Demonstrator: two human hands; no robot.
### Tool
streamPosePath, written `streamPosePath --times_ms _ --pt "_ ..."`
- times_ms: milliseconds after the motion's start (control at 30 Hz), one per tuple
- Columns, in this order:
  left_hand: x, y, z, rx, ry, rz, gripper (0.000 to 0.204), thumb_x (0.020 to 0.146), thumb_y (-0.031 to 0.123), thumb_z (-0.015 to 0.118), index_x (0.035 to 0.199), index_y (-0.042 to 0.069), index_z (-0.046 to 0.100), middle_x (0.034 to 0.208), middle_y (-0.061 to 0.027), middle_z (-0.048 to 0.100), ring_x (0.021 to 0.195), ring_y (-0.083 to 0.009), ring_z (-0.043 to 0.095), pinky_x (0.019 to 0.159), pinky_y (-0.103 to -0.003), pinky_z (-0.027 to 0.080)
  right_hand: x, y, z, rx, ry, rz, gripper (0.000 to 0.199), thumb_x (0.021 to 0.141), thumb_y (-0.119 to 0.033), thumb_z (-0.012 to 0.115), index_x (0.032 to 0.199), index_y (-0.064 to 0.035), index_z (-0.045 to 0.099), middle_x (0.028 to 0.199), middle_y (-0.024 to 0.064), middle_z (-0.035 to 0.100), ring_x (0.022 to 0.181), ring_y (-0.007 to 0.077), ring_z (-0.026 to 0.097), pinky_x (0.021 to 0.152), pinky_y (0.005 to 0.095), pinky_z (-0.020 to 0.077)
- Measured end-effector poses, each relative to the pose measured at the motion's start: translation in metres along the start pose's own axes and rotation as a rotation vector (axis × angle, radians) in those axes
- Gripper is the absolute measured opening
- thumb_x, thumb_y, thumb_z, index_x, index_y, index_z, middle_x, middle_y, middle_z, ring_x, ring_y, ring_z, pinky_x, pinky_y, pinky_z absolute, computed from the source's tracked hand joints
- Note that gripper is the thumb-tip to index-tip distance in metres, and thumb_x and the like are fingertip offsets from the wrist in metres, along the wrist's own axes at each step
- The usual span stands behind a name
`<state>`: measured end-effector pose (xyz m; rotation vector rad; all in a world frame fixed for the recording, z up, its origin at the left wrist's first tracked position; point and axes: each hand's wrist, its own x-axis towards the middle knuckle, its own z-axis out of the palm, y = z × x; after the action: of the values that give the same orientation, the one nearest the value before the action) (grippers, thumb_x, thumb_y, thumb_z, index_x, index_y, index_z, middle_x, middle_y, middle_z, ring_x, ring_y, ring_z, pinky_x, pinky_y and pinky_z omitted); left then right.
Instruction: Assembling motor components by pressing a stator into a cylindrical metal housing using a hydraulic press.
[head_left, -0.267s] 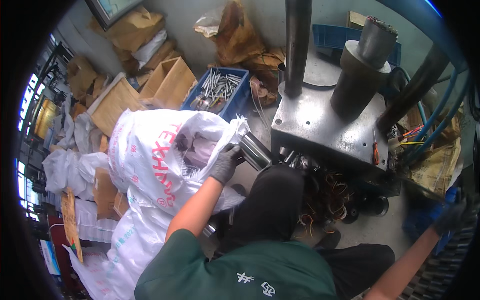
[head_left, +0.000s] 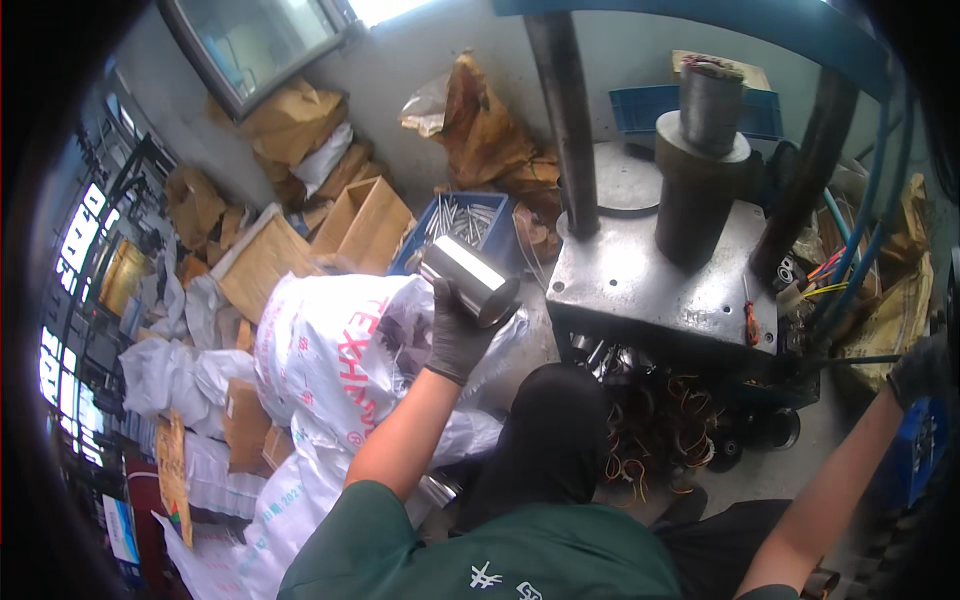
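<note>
A shiny metal sleeve (head_left: 468, 280), shaped like a short tube, is gripped from below by my gloved left hand (head_left: 458, 335). It is raised above the mouth of a white woven sack (head_left: 330, 330). At the right edge my gloved right hand (head_left: 918, 372) is closed around the end of a thin dark lever (head_left: 862, 359), its fingers partly in shadow. Between my hands stands a press with a steel table (head_left: 640, 275). On it a dark column carries a pale ring (head_left: 672, 130) and a grey cylinder (head_left: 711, 108) with wire ends on top.
An orange-handled screwdriver (head_left: 751, 322) lies on the press table. Below are tangled wired parts (head_left: 655, 430). Behind the sack stand a blue crate (head_left: 500, 225) of metal rods and a wooden box (head_left: 360, 225). Posts (head_left: 565, 130) and blue hoses (head_left: 868, 250) flank the press.
My left hand has lifted the sleeve up and left, away from beside my knee and the sack's edge. My right hand has risen with the lever. The view has tilted upward.
</note>
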<state>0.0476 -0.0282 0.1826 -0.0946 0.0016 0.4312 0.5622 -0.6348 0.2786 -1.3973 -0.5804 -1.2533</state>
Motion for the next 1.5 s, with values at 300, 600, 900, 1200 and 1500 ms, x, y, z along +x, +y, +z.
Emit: streamPosePath --times_ms 300,600,900,1200,1500 --pt "0.092 -0.114 0.08 0.467 -0.149 -0.005 0.09 0.08 0.058 0.083 0.149 0.013 0.047 0.147 -0.013 0.056 0.139 -0.0324 0.052 0.118 -0.052 0.04 -0.019 -0.091 0.044 -0.098 0.156 0.149 0.029 0.099 0.005 0.054 0.125 0.004 0.066 0.12 0.0119 0.072 0.105 0.02 0.073 0.096 0.0294 0.0584" --pt "0.164 -0.183 0.159 0.967 -0.337 0.266 0.061 0.097 0.041 0.072 0.141 0.005 0.05 0.138 -0.0132 0.061 0.13 -0.0308 0.058 0.11 -0.049 0.049 -0.025 -0.123 0.068 0.062 0.225 0.267 0.033 0.096 0.009 0.052 0.124 0.002 0.067 0.119 0.0105 0.071 0.103 0.0181 0.07 0.094 0.0304 0.0568" --pt "0.176 -0.257 0.221 2.35 -0.936 1.49 0.094 0.071 0.019 0.096 0.148 0.004 0.044 0.131 -0.0104 0.06 0.123 -0.0244 0.063 0.108 -0.04 0.054 -0.027 -0.124 0.063 0.05 0.22 0.241 0.036 0.093 0.007 0.053 0.126 0.0031 0.066 0.118 0.0121 0.07 0.101 0.0197 0.072 0.095 0.0328 0.0568" --pt "0.254 -0.254 0.225 2.139 -0.962 1.133 0.097 0.074 0.018 0.094 0.151 0.004 0.036 0.139 -0.0127 0.054 0.127 -0.0224 0.058 0.109 -0.035 0.052 -0.03 -0.123 0.066 0.064 0.211 0.212 0.037 0.091 0.01 0.053 0.125 0.0031 0.066 0.115 0.0105 0.068 0.097 0.0189 0.07 0.091 0.0333 0.0572" --pt "0.285 -0.247 0.255 2.145 -0.787 1.026 0.095 0.07 0.013 0.091 0.146 0.002 0.036 0.134 -0.0136 0.057 0.123 -0.0228 0.059 0.105 -0.034 0.053 -0.029 -0.121 0.067 0.038 0.214 0.162 0.036 0.09 0.011 0.054 0.122 0.0011 0.068 0.111 0.0104 0.069 0.094 0.019 0.07 0.088 0.033 0.0576"
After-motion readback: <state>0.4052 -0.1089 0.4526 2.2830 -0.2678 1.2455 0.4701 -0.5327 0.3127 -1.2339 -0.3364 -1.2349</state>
